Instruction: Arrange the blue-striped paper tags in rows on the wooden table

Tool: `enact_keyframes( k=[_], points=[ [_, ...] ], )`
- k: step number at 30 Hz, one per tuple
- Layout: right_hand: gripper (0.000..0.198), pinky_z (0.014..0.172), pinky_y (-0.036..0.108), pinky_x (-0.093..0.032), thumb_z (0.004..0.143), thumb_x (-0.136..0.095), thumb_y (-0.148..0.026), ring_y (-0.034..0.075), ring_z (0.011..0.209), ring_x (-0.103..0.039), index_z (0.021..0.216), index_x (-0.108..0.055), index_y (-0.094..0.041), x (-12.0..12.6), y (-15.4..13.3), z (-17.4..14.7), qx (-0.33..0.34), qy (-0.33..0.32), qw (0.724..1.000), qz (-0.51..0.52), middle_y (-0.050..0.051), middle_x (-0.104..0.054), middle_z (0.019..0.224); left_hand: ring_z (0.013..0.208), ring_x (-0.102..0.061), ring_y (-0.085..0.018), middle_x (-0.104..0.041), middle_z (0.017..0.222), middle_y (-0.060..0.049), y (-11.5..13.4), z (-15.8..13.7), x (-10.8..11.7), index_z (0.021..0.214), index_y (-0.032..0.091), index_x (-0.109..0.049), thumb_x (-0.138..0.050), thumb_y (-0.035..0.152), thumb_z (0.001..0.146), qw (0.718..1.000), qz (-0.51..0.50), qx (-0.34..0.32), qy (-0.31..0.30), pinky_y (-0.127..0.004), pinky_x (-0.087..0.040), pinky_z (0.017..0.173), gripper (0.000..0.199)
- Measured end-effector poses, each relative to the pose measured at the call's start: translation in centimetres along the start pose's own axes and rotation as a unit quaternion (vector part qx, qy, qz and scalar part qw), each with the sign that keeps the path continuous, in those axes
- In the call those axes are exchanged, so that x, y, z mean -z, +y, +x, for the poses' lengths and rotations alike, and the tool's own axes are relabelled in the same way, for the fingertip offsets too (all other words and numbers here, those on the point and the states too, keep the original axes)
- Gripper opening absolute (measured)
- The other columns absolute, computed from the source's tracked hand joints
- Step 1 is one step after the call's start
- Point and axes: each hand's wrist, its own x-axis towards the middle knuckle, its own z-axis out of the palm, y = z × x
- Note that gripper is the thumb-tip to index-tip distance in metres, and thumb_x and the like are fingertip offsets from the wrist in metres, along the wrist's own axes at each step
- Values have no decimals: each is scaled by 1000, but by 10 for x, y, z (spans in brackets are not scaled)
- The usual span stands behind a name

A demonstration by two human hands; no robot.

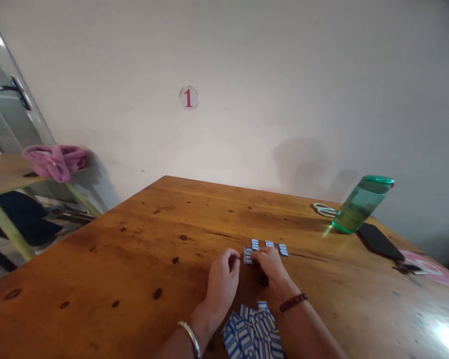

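Observation:
My right hand (272,267) reaches to a small blue-and-white card (248,256), its thumb and finger pinched at the card's right edge. Just left of that card, my left hand (223,279) hovers with its fingers curled in a loose pinch, and nothing shows between them. Beyond the right hand lie more such cards: one at the left (255,244), one partly hidden behind the hand (270,244) and one at the right (283,249). Nearer to me, between my forearms, a loose pile of the same striped cards (252,331) overlaps on the wooden table (134,269).
At the right stand a green transparent bottle (362,204), a coiled white cable (325,209), a black phone-like slab (379,242) and a pink round mat (430,268) with small dark items at its edge. A pink cloth (58,159) lies on another table at the left. A wall closes the far side.

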Motion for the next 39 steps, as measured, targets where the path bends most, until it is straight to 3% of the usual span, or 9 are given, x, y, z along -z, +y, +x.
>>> enact_keyframes(
  k=[9,21,26,29,31,33,35,37,39],
  points=[
    [27,76,38,-48,85,-51,-29,19,92,-57,109,-53,-18,1,-7,-2,-72,-29,962,-262,6,-55,111,73,-59,-15,-64,77,-2,-4,1,0,77,19,-56,-44,10,75,1000,1,8,3,-29,-44,69,15],
    [28,76,38,-48,85,-51,-29,19,93,-57,110,-52,-18,-4,-8,-1,-50,-9,937,-346,7,-55,112,76,-59,-15,-65,79,-3,-3,2,4,79,17,-57,-44,10,74,1000,21,-10,1,-28,-44,72,16],
    [28,76,37,-47,85,-49,-27,21,91,-59,109,-52,-12,1,-15,-13,34,17,941,-335,10,-60,102,75,-59,-15,-65,80,-4,-1,4,11,81,17,-58,-45,10,75,999,30,-20,13,-28,-44,71,15],
    [34,77,31,-46,86,-42,-25,21,90,-61,118,-46,-12,16,-11,-49,130,2,938,-321,9,-65,95,75,-59,-16,-65,80,-5,-1,5,16,81,16,-58,-44,12,77,999,35,-21,33,-29,-44,70,14],
    [38,82,30,-45,85,-42,-28,21,99,-58,121,-44,-17,31,3,-81,201,-13,926,-318,8,-63,107,74,-59,-16,-65,79,-5,0,6,19,81,17,-58,-45,13,78,998,35,-22,43,-28,-44,68,14],
    [47,83,32,-45,85,-40,-34,23,112,-50,130,-37,-19,45,24,-111,382,-10,844,-377,9,-54,124,75,-59,-15,-65,79,-4,1,6,21,81,18,-57,-45,14,78,998,32,-25,49,-26,-44,68,13],
    [58,75,29,-47,81,-45,-46,24,110,-52,133,-34,-21,54,44,-132,533,-48,726,-432,6,-55,124,75,-59,-14,-65,80,-3,4,7,23,82,18,-57,-46,14,78,998,28,-34,49,-25,-44,68,12],
    [53,71,31,-46,82,-45,-47,23,100,-58,131,-36,-29,53,59,-142,596,-24,642,-481,0,-60,118,74,-59,-14,-65,80,-3,6,6,24,82,18,-58,-46,15,79,998,24,-46,48,-24,-43,67,12],
    [46,71,33,-44,84,-41,-47,24,97,-59,128,-39,-33,46,64,-144,615,-6,602,-509,-2,-61,116,73,-59,-15,-65,79,-3,6,6,25,81,18,-58,-46,15,79,997,22,-55,48,-24,-43,66,12]
  ],
)
